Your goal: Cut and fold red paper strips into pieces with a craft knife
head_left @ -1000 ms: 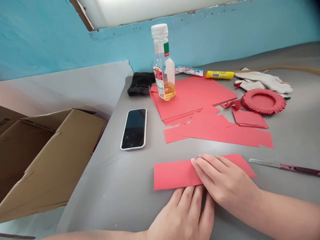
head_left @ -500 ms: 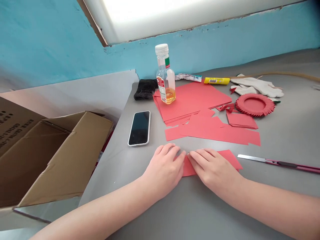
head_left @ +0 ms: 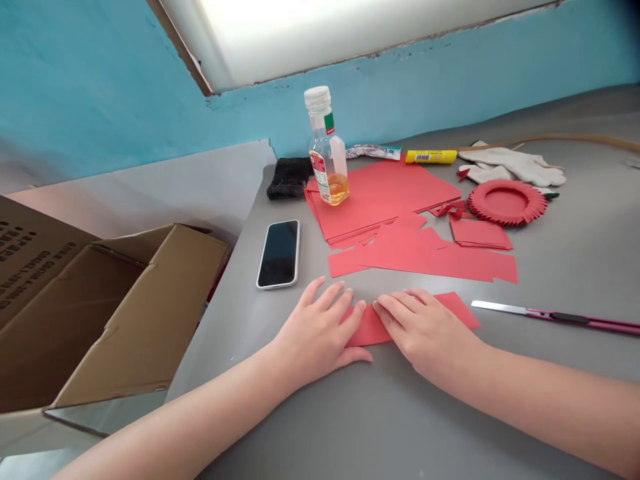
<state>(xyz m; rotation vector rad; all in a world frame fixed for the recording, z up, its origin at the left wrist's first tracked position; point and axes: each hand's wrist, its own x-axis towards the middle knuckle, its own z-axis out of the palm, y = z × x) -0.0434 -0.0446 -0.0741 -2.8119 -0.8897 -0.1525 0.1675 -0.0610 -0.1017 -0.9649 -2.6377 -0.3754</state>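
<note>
Red paper strip (head_left: 371, 327) on worktop (head_left: 400, 420) is partly covered by splayed left hand (head_left: 316, 332) and by right hand (head_left: 425, 328), fingers bunched, grip not discernible; judged light, pliable, easily creased, best held flat by its long edges.

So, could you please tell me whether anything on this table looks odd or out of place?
The utility knife lies with its blade exposed near the right hand, which looks risky. The partly filled bottle stands on the red paper stack, an odd perch. Nothing looks spilled.
</note>
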